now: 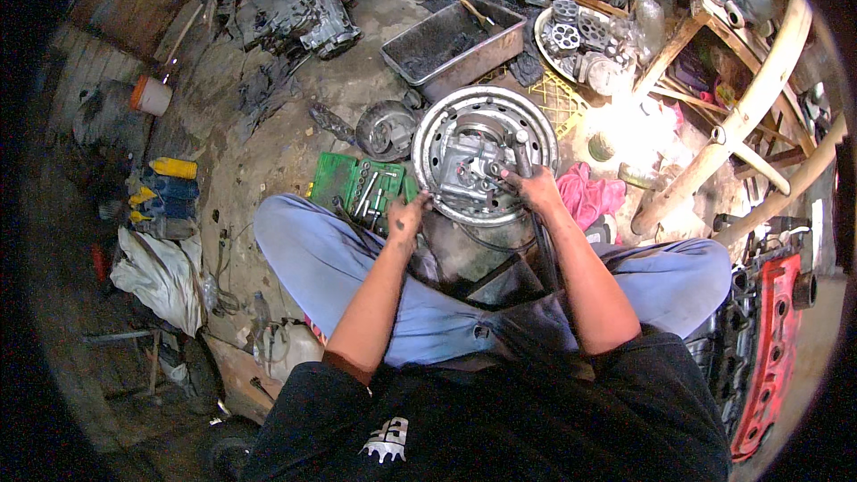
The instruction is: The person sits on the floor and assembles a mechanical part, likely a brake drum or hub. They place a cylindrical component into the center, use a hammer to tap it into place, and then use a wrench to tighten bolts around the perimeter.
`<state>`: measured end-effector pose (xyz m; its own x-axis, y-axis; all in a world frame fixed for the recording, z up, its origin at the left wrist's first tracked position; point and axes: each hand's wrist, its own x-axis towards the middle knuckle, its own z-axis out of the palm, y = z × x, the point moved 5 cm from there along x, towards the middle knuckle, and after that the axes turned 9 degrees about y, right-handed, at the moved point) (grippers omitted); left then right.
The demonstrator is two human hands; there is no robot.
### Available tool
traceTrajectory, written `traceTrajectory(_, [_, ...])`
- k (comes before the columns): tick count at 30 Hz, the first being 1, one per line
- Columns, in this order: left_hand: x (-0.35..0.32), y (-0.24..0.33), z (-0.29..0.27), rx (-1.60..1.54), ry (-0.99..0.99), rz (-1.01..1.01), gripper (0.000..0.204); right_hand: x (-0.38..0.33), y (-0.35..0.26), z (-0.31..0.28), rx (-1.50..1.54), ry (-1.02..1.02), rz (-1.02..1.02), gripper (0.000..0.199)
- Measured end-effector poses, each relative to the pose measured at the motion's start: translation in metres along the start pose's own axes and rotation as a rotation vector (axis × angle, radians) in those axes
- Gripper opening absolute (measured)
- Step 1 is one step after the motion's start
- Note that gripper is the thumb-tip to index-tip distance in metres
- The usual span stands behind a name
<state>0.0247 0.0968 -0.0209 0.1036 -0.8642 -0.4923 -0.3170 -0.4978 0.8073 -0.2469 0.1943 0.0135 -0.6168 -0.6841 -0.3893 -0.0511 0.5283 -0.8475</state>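
Note:
A steel wheel rim (pixel 427 136) lies flat on the floor before my crossed legs. Inside it sits a grey metal housing (pixel 464 170) with round openings. My right hand (pixel 536 191) is over the rim's right side, closed around a dark rod-like tool (pixel 522 153) with a thick upper end; its thumb points toward the housing. At the rim's lower left edge is my left hand (pixel 407 218), fingers curled together; what they grip is hidden. Just beside that hand, a green socket case (pixel 336 180) lies open with shiny sockets (pixel 366 187) in it.
Beyond the rim stands a metal tray (pixel 455 71) with dark residue. A basin (pixel 546 40) of metal parts is at its right. Pink cloth (pixel 589 195) lies right of the rim, near wooden poles (pixel 683 180). A red engine cover (pixel 775 339) is far right.

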Motion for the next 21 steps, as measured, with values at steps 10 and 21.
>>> traceTrajectory(10, [-0.041,-0.006,0.033,-0.211,-0.175,-0.138,0.022,0.017,0.022,0.004,-0.035,0.073,-0.030,0.048])
traceTrajectory(21, [-0.039,-0.029,0.054,-0.529,-0.041,-0.319,0.024,0.018,0.024,0.009,0.028,0.080,-0.063,0.043])
